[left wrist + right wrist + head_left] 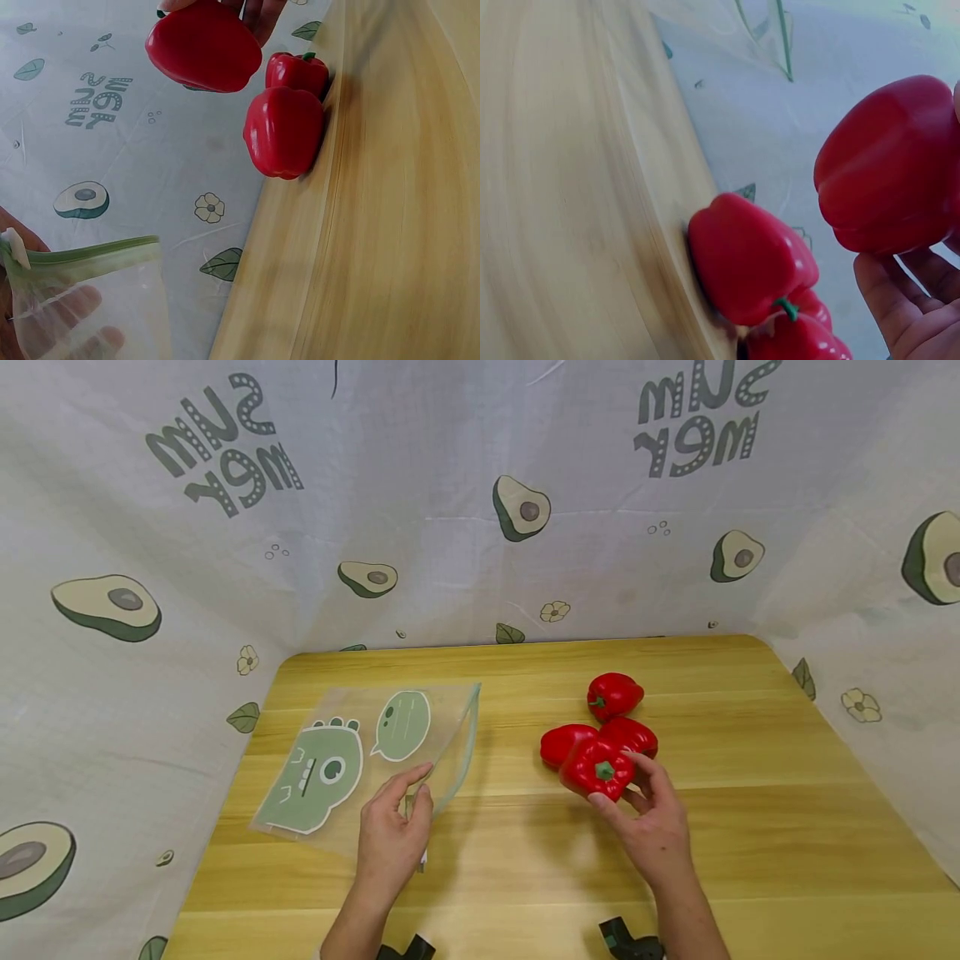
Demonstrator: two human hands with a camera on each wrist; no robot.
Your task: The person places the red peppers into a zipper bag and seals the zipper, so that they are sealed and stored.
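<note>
My right hand [652,827] grips a red bell pepper [597,770] between thumb and fingers, its green stem turned toward the head camera. In the right wrist view this pepper [892,169] is lifted above the table. Three more red bell peppers lie close by: one at the back [615,695], one at left [562,743] and one partly hidden behind the held pepper [632,735]. My left hand [393,831] holds a clear zip bag [450,693] with a green dinosaur print by its mouth edge. Through the bag film [142,315] in the left wrist view, fingertips show.
The wooden table [510,877] is backed by a white curtain [450,460] printed with avocados. Black wrist mounts [633,941] show at the bottom edge of the head view.
</note>
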